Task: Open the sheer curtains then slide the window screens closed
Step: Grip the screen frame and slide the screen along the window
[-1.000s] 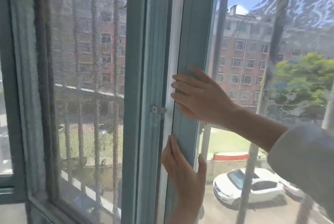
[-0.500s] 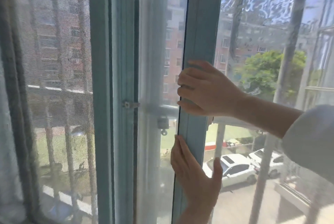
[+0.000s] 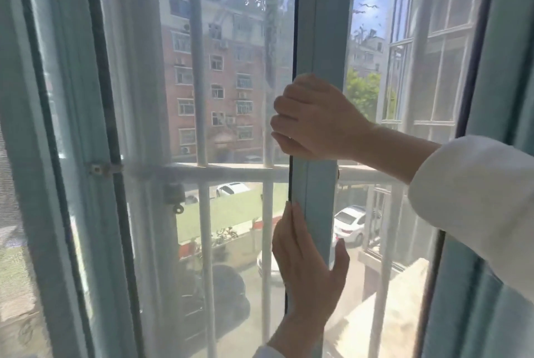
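The sliding window screen's pale teal upright (image 3: 323,25) stands in the middle of the view, with hazy mesh (image 3: 231,83) stretching to its left. My right hand (image 3: 312,118) grips this upright at mid height, fingers curled round its left edge. Below it, my left hand (image 3: 306,265) clasps the same upright, with fingers along the left edge and the thumb on the right side. A white sleeve (image 3: 476,198) covers my right forearm. I cannot make out a sheer curtain for certain.
A fixed teal frame upright (image 3: 72,155) with a small metal bracket (image 3: 101,168) stands at the left. The right jamb (image 3: 502,68) is close to the screen's upright. Outside are white security bars (image 3: 199,97), a padlock (image 3: 174,196), buildings and parked cars.
The screen's upright has slid to the right with both hands on it. The gap between it and the left frame upright has widened, and the right jamb has come into view.
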{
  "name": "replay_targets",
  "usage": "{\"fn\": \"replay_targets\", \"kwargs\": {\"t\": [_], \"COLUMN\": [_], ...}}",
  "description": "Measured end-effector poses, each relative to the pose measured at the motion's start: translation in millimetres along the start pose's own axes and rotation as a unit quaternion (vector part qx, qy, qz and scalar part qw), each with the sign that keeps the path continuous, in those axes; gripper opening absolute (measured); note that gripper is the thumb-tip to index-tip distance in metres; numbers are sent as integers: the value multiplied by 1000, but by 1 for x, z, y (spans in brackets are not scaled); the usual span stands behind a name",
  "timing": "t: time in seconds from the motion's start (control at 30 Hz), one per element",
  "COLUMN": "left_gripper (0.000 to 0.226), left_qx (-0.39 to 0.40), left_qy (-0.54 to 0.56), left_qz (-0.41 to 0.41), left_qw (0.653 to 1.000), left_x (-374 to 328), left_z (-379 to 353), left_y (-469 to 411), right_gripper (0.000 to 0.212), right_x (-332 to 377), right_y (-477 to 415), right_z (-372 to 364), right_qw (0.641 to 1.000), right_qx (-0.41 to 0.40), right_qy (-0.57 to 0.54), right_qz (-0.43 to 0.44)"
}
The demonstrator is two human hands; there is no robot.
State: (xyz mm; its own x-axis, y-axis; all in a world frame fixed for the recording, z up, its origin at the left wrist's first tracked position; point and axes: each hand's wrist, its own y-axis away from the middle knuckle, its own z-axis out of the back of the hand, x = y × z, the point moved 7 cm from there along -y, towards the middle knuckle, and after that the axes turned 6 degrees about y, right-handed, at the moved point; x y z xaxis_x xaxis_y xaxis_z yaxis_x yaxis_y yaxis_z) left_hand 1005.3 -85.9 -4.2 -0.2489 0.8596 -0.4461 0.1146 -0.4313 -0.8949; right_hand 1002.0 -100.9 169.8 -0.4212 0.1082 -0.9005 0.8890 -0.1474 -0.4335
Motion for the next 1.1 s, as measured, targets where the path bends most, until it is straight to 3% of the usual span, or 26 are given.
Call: {"fn": "replay_targets", "kwargs": {"t": [0.4,1.1], "left_gripper": [67,88], "left_qx": [36,145], "left_qy": [23,78], "left_qz": [-45,-55], "left_qw": [998,985], "left_x": [-28,-75], "left_z": [-17,-63], "left_y": [-33,-11], "right_gripper": [27,33], "right_x": [-9,-38], "right_y": [21,57], "right_z": [16,33], "right_qw": [996,966], "right_qx": [86,248], "right_qy": [27,72], "right_qz": [12,-26]}}
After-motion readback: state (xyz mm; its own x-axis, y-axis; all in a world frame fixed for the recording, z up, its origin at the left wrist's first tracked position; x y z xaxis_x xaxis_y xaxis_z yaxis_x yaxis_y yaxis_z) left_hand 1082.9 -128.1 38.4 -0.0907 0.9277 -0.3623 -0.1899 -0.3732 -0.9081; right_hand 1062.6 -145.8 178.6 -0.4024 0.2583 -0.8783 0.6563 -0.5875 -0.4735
